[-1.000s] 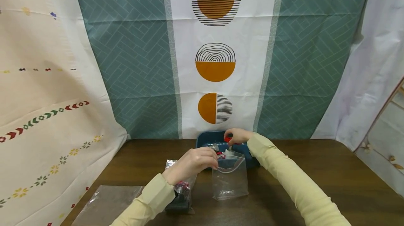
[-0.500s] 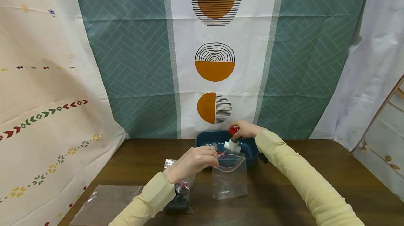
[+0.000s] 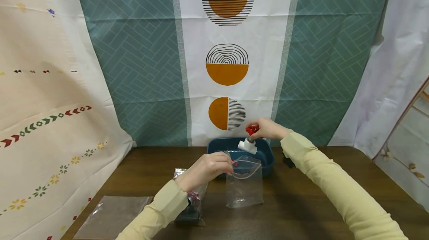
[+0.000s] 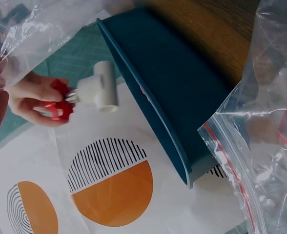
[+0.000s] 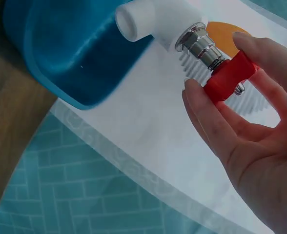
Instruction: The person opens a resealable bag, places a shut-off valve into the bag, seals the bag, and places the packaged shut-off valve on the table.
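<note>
A patterned cloth [image 3: 147, 65] hangs behind a brown table [image 3: 285, 214]. A blue tub [image 3: 269, 165] sits near the table's back edge, a little pink showing inside. At the left lies a flat bag [image 3: 112, 217]; nearer the middle, a filled bag [image 3: 198, 206] holds something dark and something pinkish. In front of the tub, a clear bag [image 3: 244, 191] gapes at the top, its left edge pinched by the left hand [image 3: 207, 169]. The right hand [image 3: 266, 128] holds the valve [image 5: 197, 46] in the air above the tub, thumb and fingertips closed around its red knob [image 5: 231, 75], the white pipe part hanging lowest.

Since the grip is at one end only, the pipe part's weight could probably twist the valve loose and drop it. The clear bag's right edge has no hand on it, so the wide pipe could catch there and fold the mouth.
</note>
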Available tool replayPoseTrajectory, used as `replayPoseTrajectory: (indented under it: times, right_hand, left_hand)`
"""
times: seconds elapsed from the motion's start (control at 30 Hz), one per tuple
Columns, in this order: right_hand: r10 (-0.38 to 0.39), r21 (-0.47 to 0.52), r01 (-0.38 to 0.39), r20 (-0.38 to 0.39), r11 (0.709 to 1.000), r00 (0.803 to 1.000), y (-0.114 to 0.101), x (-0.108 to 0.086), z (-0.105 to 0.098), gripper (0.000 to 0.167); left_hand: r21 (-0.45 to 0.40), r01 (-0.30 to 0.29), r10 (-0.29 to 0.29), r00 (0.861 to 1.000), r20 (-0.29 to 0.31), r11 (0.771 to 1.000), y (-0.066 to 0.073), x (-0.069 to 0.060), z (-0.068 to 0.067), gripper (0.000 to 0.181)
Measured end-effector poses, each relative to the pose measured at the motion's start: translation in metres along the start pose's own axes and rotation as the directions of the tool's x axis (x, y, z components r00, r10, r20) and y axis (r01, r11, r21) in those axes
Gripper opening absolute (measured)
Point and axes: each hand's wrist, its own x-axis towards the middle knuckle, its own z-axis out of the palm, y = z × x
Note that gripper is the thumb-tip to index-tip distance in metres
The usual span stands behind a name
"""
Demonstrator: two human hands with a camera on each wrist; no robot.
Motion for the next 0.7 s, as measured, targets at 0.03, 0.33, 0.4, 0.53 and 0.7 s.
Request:
replayPoseTrajectory:
  times: [0.03, 0.33, 0.4, 0.53, 0.7]
  right_hand:
    - [-0.002, 0.003, 0.002, -0.004, 1.000, 1.000, -0.001, -0.002, -0.003, 0.035]
    - [-0.087, 0.025, 0.089, -0.045, 0.996, 0.995, -0.014, -0.022, -0.028, 0.037]
    - [-0.106, 0.032, 0.108, -0.044, 0.994, 0.993, -0.018, -0.026, -0.032, 0.037]
    - [-0.144, 0.038, 0.145, -0.033, 0.989, 0.989, -0.024, -0.032, -0.037, 0.039]
    - [-0.137, 0.052, 0.138, -0.028, 0.989, 0.990, -0.033, -0.042, -0.043, 0.041]
  left_hand:
    - [0.008, -0.008, 0.008, 1.000, -0.004, 1.000, 0.000, 0.001, 0.000, 0.014]
    - [0.044, -0.037, 0.037, 0.999, 0.002, 0.998, -0.005, 0.003, 0.003, 0.014]
    - [0.043, -0.036, 0.036, 0.999, 0.004, 0.998, -0.006, 0.003, 0.003, 0.013]
    - [0.058, -0.039, 0.039, 0.999, 0.007, 0.998, -0.007, 0.003, 0.003, 0.008]
    - [0.063, -0.042, 0.041, 0.999, 0.010, 0.997, -0.008, 0.003, 0.004, 0.008]
